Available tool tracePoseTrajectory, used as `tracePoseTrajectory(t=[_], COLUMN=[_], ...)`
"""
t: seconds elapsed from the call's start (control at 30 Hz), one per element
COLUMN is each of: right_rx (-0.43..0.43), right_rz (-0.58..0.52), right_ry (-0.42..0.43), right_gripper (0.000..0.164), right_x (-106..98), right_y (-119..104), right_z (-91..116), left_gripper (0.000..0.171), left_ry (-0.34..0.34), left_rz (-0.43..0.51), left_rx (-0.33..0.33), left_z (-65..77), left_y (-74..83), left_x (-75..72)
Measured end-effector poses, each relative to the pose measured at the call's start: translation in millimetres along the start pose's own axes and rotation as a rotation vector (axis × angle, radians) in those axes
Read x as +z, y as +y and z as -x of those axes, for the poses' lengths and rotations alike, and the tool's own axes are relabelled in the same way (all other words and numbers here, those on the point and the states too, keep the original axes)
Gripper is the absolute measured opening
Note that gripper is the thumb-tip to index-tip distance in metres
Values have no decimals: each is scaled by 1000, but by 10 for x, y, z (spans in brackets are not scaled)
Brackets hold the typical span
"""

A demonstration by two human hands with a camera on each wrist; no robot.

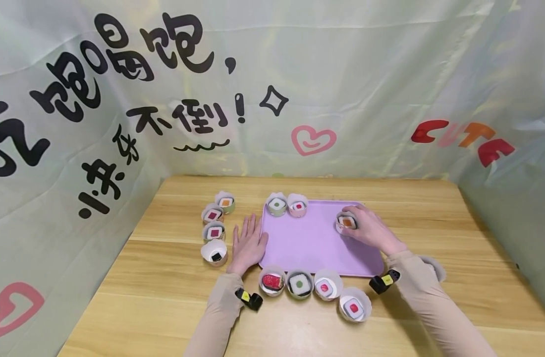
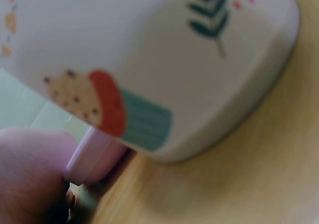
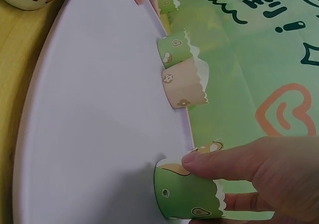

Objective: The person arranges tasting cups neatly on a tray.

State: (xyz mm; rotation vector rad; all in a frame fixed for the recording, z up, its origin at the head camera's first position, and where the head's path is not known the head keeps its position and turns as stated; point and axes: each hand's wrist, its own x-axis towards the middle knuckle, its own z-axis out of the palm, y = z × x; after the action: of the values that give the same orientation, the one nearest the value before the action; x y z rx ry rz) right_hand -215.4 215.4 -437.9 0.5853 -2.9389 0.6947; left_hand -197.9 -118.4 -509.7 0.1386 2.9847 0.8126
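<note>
My right hand (image 1: 366, 225) pinches a green patterned paper cake cup (image 3: 187, 191) between thumb and fingers. A white sushi piece with an orange centre sits in it. The cup is at the right part of the purple tray (image 1: 317, 243), by the tray's far edge in the right wrist view. My left hand (image 1: 247, 245) lies with straight fingers along the tray's left edge, holding nothing. At the tray's back left corner, a green cup (image 1: 277, 206) with a green-centred piece stands beside a pinkish cup (image 1: 297, 207) with a red-centred piece.
Several cups with sushi pieces form a column left of my left hand, the nearest being a white-lined cup (image 1: 214, 252). Several more line the tray's front edge, including one with a red-topped piece (image 1: 272, 281). Another cup (image 1: 434, 267) is partly hidden behind my right forearm.
</note>
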Motion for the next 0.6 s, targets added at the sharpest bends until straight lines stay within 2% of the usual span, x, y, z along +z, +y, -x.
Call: tracePoseTrajectory(t=[0.17, 0.43, 0.6], right_rx=[-9, -15, -18], right_rz=[-2, -9, -6], right_ry=[0, -2, -14], right_gripper=[50, 51, 51], right_x=[-6, -40, -49], right_y=[-13, -18, -25], right_z=[12, 57, 80], left_gripper=[60, 59, 60], left_ry=[-15, 12, -1], left_rz=[-23, -1, -7], left_rx=[-14, 10, -1], left_z=[-4, 0, 1], left_y=[-19, -14, -11], left_x=[17, 2, 5])
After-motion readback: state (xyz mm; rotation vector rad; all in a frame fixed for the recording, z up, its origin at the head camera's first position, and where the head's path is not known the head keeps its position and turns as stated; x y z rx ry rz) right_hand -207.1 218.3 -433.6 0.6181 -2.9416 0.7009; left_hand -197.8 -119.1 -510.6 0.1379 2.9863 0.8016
